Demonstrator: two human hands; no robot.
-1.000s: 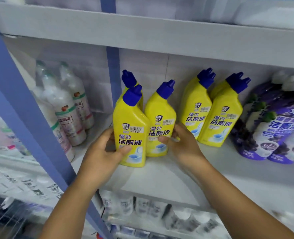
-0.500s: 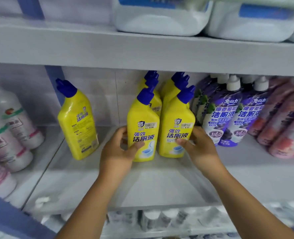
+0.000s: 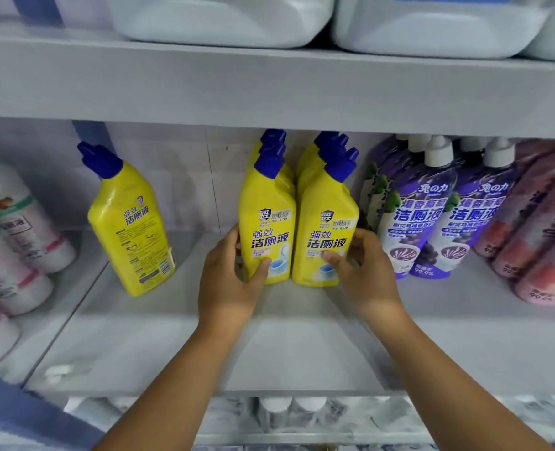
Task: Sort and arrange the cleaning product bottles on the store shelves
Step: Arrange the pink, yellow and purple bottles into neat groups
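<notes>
Hands are gripping the two front yellow bottles on the middle shelf [image 3: 302, 336]: left hand [image 3: 228, 281] curling around the left yellow bottle [image 3: 266, 229], thumb on its label, fingers behind; right hand [image 3: 364, 271] doing the same on the right yellow bottle [image 3: 326, 236]. Both bottles are standing upright, touching, with more yellow bottles [image 3: 305, 157] lining up behind, a lone yellow bottle [image 3: 131, 222] tilting off to the left, and purple bottles [image 3: 432, 216] sitting just right.

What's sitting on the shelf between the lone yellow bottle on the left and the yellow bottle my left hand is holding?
Nothing: in the head view only bare shelf separates the lone yellow bottle from the bottle gripped by your left hand.
</notes>
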